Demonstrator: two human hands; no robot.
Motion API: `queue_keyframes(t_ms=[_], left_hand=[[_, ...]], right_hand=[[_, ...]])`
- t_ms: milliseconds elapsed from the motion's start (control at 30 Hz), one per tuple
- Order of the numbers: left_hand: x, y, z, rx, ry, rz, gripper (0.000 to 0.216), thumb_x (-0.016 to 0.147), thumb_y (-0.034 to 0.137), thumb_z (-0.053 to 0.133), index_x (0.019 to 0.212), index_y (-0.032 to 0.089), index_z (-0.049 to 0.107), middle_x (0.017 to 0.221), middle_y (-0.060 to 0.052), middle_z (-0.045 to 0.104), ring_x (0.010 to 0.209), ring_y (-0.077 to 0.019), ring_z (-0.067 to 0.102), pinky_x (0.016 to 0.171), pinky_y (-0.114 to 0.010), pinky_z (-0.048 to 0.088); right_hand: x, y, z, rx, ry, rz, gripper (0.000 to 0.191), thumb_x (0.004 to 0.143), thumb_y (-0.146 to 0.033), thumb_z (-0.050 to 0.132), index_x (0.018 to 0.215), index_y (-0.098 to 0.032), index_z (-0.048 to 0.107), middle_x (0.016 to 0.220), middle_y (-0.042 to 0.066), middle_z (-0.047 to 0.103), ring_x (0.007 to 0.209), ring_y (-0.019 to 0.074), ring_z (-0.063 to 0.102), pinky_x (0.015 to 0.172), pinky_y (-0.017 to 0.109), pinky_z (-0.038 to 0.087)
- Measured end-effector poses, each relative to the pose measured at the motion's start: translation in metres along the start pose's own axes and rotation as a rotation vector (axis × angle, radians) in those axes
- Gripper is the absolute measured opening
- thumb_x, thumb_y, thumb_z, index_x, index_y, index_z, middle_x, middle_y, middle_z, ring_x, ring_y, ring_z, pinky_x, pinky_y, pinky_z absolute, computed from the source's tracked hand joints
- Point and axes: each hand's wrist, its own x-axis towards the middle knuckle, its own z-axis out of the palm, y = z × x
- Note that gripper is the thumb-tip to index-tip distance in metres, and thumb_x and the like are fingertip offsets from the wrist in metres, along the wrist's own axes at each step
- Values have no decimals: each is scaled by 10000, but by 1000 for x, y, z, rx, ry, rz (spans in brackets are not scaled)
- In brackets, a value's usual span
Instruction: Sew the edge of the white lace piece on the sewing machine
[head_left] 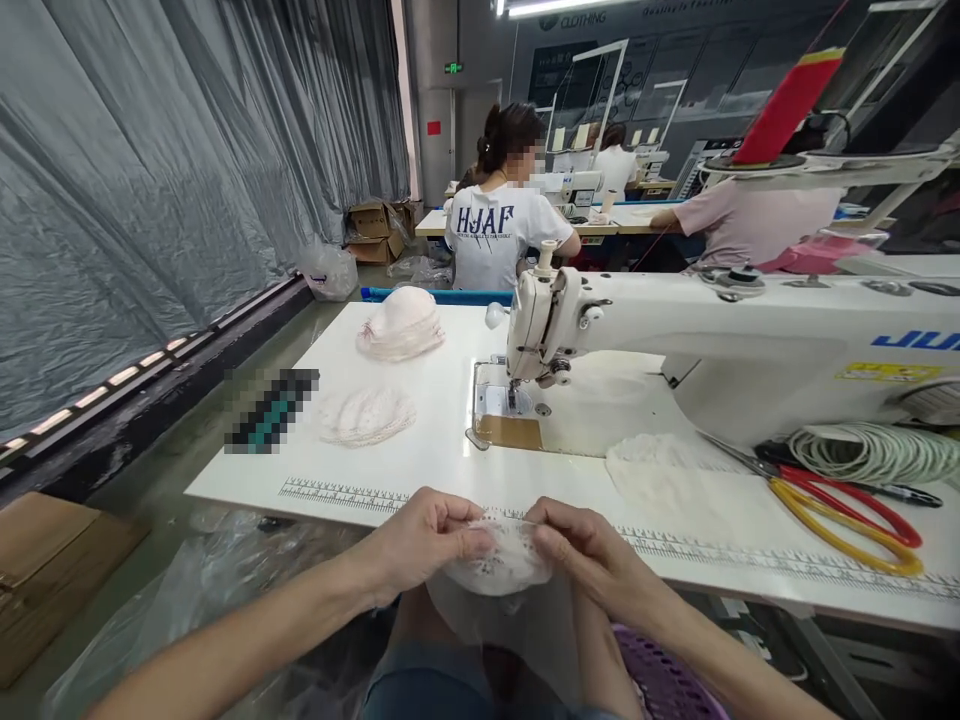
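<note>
Between my two hands is a white fabric cup piece (504, 565) with small dark specks, held at the table's front edge above my lap. My left hand (435, 540) pinches its left side between thumb and fingers. On the opposite side, my right hand (577, 545) grips the edge in the same way. Sheer white cloth hangs below the piece. Just beyond my hands stands a white sewing machine (547, 320), its needle over a metal plate. To the left on the table lie a stack of pale cup pieces (403, 325) and a flatter lacy stack (367, 415).
Scissors with red and yellow handles (847, 525) and a coil of pale cord (877, 450) lie at the right. White fabric (660, 480) rests near the machine bed. A purple basket (660, 675) stands below. Co-workers (491, 230) sit ahead; a cardboard box (56, 575) is at left.
</note>
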Motion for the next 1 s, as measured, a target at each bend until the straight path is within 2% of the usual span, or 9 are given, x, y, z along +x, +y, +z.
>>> queue_keyframes(t_ms=[133,267,400,567,767,1000], left_hand=[[-5,-12,10,7,-31,-75,326,680,330,723,901,91,703,677,-33,633,582,-86,504,591,-196,386],[-4,-24,16,9,-52,-163,349,628,257,732,937,99,694,645,-15,625,555,-85,501,589,-201,391],[-1,-35,23,11,-85,-190,302,614,230,713,886,102,688,676,-20,636,588,-104,527,635,-228,411],[1,-42,25,50,-78,-184,264,636,281,710,830,105,676,685,-24,631,616,-121,534,634,-236,404],[-2,-45,17,66,-109,-166,345,663,326,724,926,111,663,723,-41,642,668,-140,568,690,-269,442],[6,-49,21,34,-45,-160,376,621,408,746,808,90,668,665,-32,613,623,-130,543,650,-263,430]], right_hand=[[-17,6,14,23,-11,79,315,809,-462,597,740,-166,514,642,-26,431,612,114,383,550,233,288],[-31,12,17,84,-30,175,331,838,-473,546,730,-162,516,633,-20,436,601,113,383,538,231,293],[-40,21,22,75,-21,171,321,842,-475,535,741,-171,518,668,-10,459,628,122,402,557,233,318],[-40,26,27,-10,35,160,374,859,-509,484,677,-182,494,632,-12,436,606,125,386,540,233,315],[-39,33,27,22,-8,161,396,884,-509,445,672,-176,483,626,-17,412,583,115,374,522,233,293],[-34,36,29,46,-51,193,435,877,-550,430,653,-178,445,604,-33,367,561,104,332,507,232,260]])
